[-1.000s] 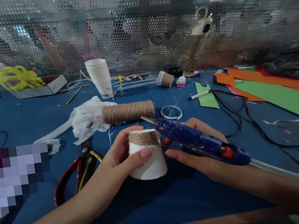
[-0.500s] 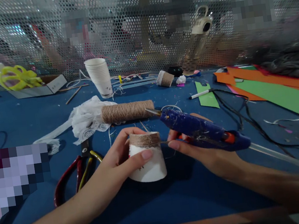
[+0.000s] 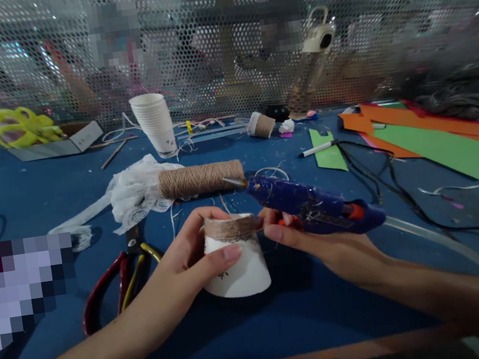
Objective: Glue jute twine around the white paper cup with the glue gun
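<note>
A white paper cup [image 3: 246,270], with brown twine [image 3: 229,227] wound round its upper end, is gripped in my left hand [image 3: 207,246]; the thumb lies across its front. My right hand [image 3: 304,232] is closed round a blue hot glue gun [image 3: 300,198], whose metal nozzle points left, above the cup. Thumb and finger of that hand are also pinched together right beside the twine band, at the cup's right side. Behind the cup lies a twine spool [image 3: 201,179], next to bunched white lace [image 3: 134,191].
Red-and-yellow-handled pliers [image 3: 136,265] lie left of the cup. Stacked paper cups [image 3: 155,123], a twine-wrapped cup [image 3: 261,125] and a bottle [image 3: 310,68] stand or lie along the perforated screen. Coloured paper [image 3: 448,144] and a black cord [image 3: 417,208] are at right.
My right hand has come in closer to the cup, carrying the glue gun left and slightly down. The short strand between fingers and cup has shortened. The cup tilts slightly more.
</note>
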Demonstrator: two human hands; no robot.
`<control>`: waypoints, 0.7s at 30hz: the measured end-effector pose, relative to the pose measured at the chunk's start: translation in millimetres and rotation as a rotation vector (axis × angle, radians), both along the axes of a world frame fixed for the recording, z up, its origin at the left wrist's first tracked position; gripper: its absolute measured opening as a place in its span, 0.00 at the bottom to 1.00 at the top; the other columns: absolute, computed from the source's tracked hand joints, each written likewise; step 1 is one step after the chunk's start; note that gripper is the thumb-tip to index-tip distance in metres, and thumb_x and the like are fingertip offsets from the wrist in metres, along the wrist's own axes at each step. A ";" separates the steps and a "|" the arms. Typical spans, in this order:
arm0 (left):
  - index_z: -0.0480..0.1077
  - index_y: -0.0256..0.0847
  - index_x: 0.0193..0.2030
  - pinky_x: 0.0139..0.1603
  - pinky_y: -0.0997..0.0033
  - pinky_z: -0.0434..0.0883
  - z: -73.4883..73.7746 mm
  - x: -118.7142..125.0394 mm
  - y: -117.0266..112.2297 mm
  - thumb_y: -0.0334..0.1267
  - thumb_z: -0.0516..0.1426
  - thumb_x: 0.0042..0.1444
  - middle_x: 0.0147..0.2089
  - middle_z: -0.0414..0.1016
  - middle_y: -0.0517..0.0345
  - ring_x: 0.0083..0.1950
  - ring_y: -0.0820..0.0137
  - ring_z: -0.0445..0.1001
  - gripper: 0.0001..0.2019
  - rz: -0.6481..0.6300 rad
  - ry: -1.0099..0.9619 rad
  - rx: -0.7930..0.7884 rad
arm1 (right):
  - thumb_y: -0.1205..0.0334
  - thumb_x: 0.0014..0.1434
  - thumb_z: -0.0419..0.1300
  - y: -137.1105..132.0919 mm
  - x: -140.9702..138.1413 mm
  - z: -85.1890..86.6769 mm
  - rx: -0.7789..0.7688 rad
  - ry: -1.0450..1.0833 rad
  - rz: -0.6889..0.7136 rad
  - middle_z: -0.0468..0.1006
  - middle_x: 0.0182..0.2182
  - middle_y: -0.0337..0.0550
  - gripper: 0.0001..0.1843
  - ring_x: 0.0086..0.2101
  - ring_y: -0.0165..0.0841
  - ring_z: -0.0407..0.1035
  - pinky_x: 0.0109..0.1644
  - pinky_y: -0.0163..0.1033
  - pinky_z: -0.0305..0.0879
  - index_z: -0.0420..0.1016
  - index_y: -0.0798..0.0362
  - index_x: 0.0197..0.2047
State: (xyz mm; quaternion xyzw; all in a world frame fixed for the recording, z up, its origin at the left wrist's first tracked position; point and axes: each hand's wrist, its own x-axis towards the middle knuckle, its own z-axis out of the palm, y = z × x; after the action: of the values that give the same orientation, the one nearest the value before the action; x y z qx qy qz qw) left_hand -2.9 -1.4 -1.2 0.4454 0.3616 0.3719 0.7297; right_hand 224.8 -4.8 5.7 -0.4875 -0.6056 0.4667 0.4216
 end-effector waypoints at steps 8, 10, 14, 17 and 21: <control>0.69 0.55 0.49 0.36 0.83 0.71 -4.0 -1.0 1.0 0.42 0.68 0.60 0.42 0.81 0.70 0.39 0.76 0.75 0.15 -0.021 -0.002 0.029 | 0.48 0.54 0.72 -0.8 0.9 -3.9 -0.072 0.045 -0.021 0.83 0.37 0.37 0.13 0.40 0.35 0.78 0.53 0.42 0.76 0.81 0.47 0.35; 0.69 0.55 0.49 0.36 0.83 0.71 -4.8 -0.9 0.9 0.41 0.68 0.60 0.42 0.80 0.70 0.38 0.76 0.75 0.15 -0.020 -0.006 0.033 | 0.48 0.53 0.72 -0.3 0.3 -4.9 -0.081 0.060 -0.021 0.83 0.37 0.37 0.13 0.41 0.35 0.78 0.53 0.42 0.76 0.81 0.46 0.35; 0.69 0.55 0.49 0.36 0.82 0.71 -4.7 -1.3 1.3 0.42 0.68 0.60 0.41 0.79 0.70 0.39 0.76 0.75 0.15 -0.024 0.007 0.048 | 0.48 0.54 0.72 0.9 -0.4 -5.9 -0.073 0.080 -0.023 0.82 0.37 0.37 0.12 0.41 0.35 0.77 0.53 0.42 0.75 0.80 0.46 0.34; 0.68 0.54 0.49 0.35 0.82 0.71 -3.6 -2.1 1.2 0.43 0.69 0.59 0.40 0.79 0.70 0.37 0.76 0.74 0.16 -0.016 0.027 0.049 | 0.49 0.55 0.72 0.9 0.0 -4.8 -0.061 0.077 -0.018 0.82 0.37 0.37 0.12 0.40 0.34 0.76 0.52 0.41 0.74 0.79 0.47 0.34; 0.69 0.54 0.48 0.36 0.83 0.70 -2.5 -2.2 0.7 0.44 0.69 0.59 0.40 0.79 0.71 0.38 0.76 0.74 0.16 -0.021 0.039 0.055 | 0.50 0.58 0.70 0.3 1.3 -3.7 -0.052 0.074 0.019 0.80 0.37 0.37 0.11 0.40 0.34 0.75 0.50 0.40 0.73 0.79 0.47 0.34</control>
State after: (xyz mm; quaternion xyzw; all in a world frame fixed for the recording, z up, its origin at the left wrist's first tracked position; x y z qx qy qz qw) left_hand -5.2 -0.7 -3.6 0.4764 0.3607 0.3653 0.7138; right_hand 226.0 -4.6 1.9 -0.4749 -0.5820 0.5039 0.4264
